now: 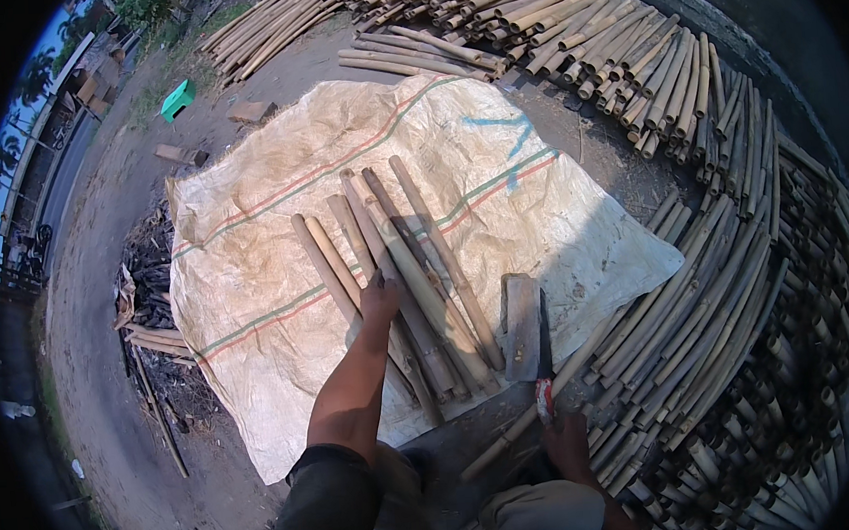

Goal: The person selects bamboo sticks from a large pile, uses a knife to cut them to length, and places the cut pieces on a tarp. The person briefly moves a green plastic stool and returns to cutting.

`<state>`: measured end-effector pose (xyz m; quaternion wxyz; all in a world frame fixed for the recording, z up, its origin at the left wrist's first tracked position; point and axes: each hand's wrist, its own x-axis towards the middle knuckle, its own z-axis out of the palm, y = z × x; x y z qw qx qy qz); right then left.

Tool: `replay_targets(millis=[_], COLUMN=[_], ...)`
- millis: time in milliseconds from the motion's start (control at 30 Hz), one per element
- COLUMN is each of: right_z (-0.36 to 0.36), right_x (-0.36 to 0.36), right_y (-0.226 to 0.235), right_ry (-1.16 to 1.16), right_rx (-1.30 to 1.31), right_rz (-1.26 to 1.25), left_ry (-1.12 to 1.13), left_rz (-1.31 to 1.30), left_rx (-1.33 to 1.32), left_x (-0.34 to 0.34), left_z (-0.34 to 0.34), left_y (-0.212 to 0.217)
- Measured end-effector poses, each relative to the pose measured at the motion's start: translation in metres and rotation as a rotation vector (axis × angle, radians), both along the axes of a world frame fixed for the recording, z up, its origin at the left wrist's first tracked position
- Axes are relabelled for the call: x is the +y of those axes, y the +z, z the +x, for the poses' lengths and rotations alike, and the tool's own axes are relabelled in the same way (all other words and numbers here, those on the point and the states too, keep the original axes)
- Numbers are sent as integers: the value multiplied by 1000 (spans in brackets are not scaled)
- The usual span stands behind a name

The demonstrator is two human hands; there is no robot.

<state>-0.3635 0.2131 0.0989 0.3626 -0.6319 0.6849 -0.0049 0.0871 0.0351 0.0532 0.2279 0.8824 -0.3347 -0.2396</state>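
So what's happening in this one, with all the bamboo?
A person is working outdoors over a woven plastic sheet spread on the ground. The left hand rests on a row of cut bamboo poles lying on the sheet. The right hand grips the handle of a broad cleaver, blade over the sheet's edge. Large stacks of bamboo lie to the right.

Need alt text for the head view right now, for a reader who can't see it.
The person's left hand rests on a bundle of cut bamboo poles lying on a pale woven sheet, while the right hand holds a broad cleaver upright. More stacked bamboo curves around the right side.
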Motion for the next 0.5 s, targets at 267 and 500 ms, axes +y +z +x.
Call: replay_targets(millis=[267,500], right_z=[-97,-170], right_x=[62,98], right_y=[95,243], right_ry=[-280,678], right_rx=[19,264], right_rz=[423,259], left_ry=[-190,103], left_rz=[437,664], left_rx=[360,653], left_x=[247,357], left_z=[9,-29], left_y=[144,384])
